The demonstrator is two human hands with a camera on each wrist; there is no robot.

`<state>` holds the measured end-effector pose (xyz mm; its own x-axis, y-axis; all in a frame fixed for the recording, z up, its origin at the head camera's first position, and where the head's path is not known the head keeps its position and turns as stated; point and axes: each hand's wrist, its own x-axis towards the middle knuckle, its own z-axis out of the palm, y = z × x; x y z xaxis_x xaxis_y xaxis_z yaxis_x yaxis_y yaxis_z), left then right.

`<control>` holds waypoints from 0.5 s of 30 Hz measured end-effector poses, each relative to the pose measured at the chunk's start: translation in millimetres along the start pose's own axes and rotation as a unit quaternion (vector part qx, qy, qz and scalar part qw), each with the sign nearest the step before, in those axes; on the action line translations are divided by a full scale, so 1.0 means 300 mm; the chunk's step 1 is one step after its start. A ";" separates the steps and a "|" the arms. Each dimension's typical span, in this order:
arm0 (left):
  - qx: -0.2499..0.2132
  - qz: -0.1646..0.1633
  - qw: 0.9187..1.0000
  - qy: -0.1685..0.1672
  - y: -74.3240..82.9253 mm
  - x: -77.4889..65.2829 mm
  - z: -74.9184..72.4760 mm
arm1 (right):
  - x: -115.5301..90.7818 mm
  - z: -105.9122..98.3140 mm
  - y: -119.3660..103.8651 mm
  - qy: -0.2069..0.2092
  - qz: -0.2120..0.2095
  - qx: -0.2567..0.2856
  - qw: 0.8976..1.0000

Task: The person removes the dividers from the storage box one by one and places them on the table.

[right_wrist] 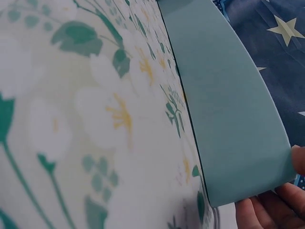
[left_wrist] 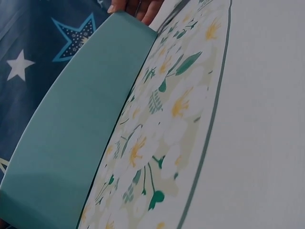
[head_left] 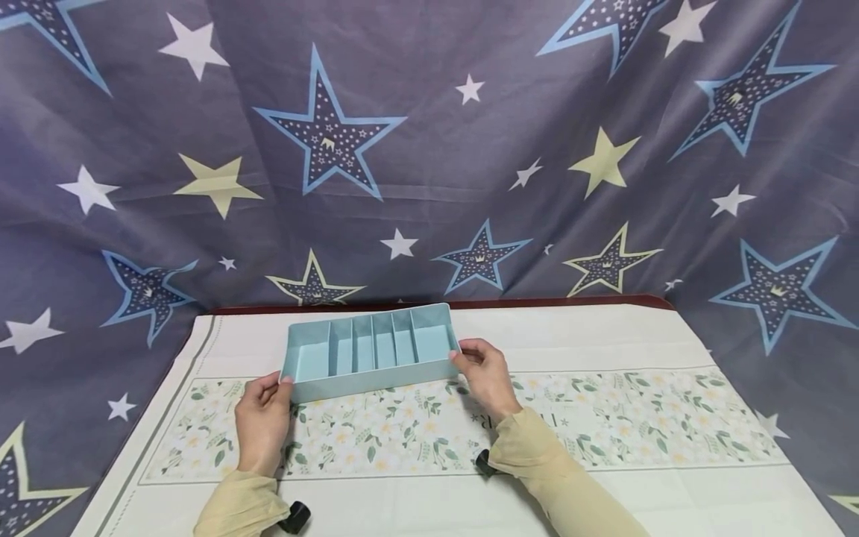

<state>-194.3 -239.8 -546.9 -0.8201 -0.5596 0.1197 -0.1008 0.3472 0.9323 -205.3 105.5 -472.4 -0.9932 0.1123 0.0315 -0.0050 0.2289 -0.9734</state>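
A light blue tray (head_left: 376,381) with several compartments side by side lies lengthwise between my hands, its right end angled slightly farther back. My left hand (head_left: 260,421) pinches the near left corner, thumb on the rim. At the other end, my right hand (head_left: 488,379) grips the right wall near the front corner. The compartments look bare inside. In the right wrist view, the thumb is over the rim and the fingers of the right hand (right_wrist: 274,207) curl against the end wall. The tray's long front wall (left_wrist: 81,109) fills much of the left wrist view.
Under the tray spreads a white tablecloth (head_left: 584,339) with a floral band (head_left: 644,418). The table's dark red edge (head_left: 557,302) shows at the back, against a star-patterned curtain (head_left: 429,149). Black wrist devices (head_left: 294,517) sit at the cuffs.
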 end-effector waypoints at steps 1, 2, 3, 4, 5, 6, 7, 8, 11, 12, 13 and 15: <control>-0.002 -0.001 1.000 -0.001 0.001 0.000 0.001 | -0.001 -0.001 -0.001 0.002 0.000 0.001 1.000; -0.002 -0.003 1.000 -0.002 0.001 -0.001 0.002 | -0.001 -0.002 -0.002 0.004 -0.001 0.001 1.000; -0.001 -0.004 1.000 -0.002 0.002 -0.001 0.003 | -0.002 -0.003 -0.001 0.005 -0.002 0.001 1.000; 0.000 -0.005 1.000 -0.002 0.004 -0.002 0.004 | -0.003 -0.004 -0.002 0.007 -0.003 0.001 1.000; 0.000 -0.006 1.000 -0.002 0.007 -0.004 0.006 | -0.003 -0.006 -0.001 0.009 -0.004 0.003 1.000; 0.001 -0.006 1.000 -0.003 0.011 -0.006 0.008 | -0.003 -0.007 -0.001 0.011 -0.006 0.004 1.000; 0.000 -0.006 1.000 -0.004 0.015 -0.007 0.009 | -0.003 -0.009 0.000 0.013 -0.006 0.006 1.000; -0.002 -0.006 1.000 -0.005 0.019 -0.009 0.011 | -0.003 -0.011 0.002 0.015 -0.007 0.008 1.000; -0.007 -0.002 1.000 -0.009 0.029 -0.012 0.016 | -0.003 -0.018 0.005 0.018 -0.006 0.012 1.000; -0.009 -0.001 1.000 -0.011 0.032 -0.013 0.018 | -0.003 -0.020 0.006 0.017 -0.006 0.013 1.000; -0.011 0.000 1.000 -0.012 0.034 -0.014 0.019 | -0.003 -0.022 0.006 0.017 -0.005 0.013 1.000; -0.008 0.003 1.000 -0.013 0.036 -0.015 0.023 | -0.003 -0.026 0.006 0.016 -0.004 0.009 1.000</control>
<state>-195.5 -228.3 -539.8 -0.8352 -0.5373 0.1173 -0.0860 0.3383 0.9371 -203.4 113.3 -472.3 -0.9889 0.1409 0.0465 -0.0157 0.2122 -0.9771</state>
